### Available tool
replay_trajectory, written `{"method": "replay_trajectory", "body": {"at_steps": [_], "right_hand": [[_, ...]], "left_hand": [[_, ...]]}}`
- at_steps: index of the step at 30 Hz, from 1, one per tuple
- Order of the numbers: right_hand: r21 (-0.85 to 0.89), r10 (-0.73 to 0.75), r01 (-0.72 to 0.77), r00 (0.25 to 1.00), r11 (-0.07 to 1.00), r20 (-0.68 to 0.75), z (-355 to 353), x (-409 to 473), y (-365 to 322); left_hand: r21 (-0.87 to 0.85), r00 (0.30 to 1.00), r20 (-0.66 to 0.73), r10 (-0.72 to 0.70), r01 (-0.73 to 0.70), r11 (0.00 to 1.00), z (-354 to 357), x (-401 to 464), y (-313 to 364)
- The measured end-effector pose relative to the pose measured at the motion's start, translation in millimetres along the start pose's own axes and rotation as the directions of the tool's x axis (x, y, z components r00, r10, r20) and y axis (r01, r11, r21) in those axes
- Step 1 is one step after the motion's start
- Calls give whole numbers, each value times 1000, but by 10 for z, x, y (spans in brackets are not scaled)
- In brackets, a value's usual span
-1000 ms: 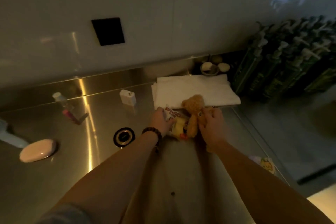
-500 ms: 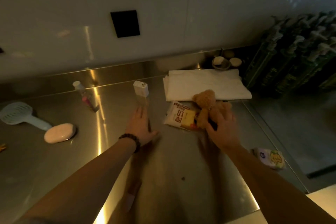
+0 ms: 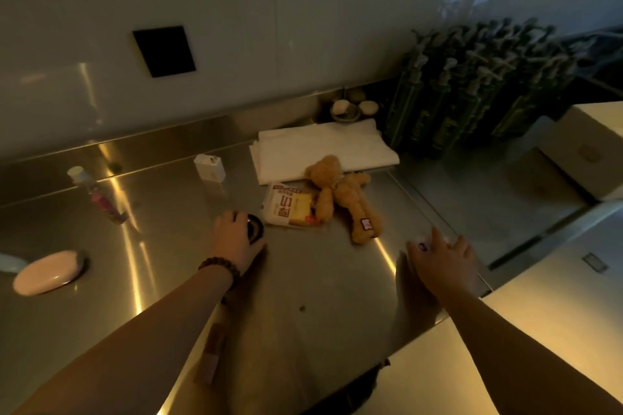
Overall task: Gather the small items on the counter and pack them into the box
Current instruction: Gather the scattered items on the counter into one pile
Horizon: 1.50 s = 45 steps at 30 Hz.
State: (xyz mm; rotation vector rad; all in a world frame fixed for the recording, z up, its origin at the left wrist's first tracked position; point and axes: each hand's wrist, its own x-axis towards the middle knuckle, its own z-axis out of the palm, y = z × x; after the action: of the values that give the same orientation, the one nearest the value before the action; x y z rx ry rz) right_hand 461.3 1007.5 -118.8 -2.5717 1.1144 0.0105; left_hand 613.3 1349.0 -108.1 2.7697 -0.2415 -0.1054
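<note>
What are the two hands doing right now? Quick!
Left hand: curled over the round black thing; grip cannot be told.
Right hand: open, fingers spread over a small white packet.

Your left hand (image 3: 236, 239) and right hand (image 3: 441, 263) are bare, and both forearms are uncovered, with no sleeves in view. On your left wrist you wear a bracelet (image 3: 219, 269) of dark, round beads.

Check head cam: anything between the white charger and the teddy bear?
Yes. In the head view the corner of the folded white cloth lies between the charger and the teddy bear; the rest is bare steel counter.
</note>
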Motion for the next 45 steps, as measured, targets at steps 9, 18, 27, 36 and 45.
{"method": "replay_trajectory", "body": {"at_steps": [9,18,27,36,45], "right_hand": [[126,-217,234,967,964,-135,-109,282,-492],[182,-296,294,955,938,-17,-36,1106,-860],[182,-337,323,940,929,52,104,1287,-555],[160,-391,377,918,912,71,86,1122,-539],[195,-637,635,768,747,-61,161,199,-1144]], "left_hand": [[-181,963,-36,266,-268,946,55,264,841],[-192,880,50,473,-456,869,409,827,2008],[-38,770,323,551,-571,820,802,1215,2439],[-15,784,273,557,-576,817,751,1144,2315],[-48,917,66,393,-391,919,62,480,1148]]}}
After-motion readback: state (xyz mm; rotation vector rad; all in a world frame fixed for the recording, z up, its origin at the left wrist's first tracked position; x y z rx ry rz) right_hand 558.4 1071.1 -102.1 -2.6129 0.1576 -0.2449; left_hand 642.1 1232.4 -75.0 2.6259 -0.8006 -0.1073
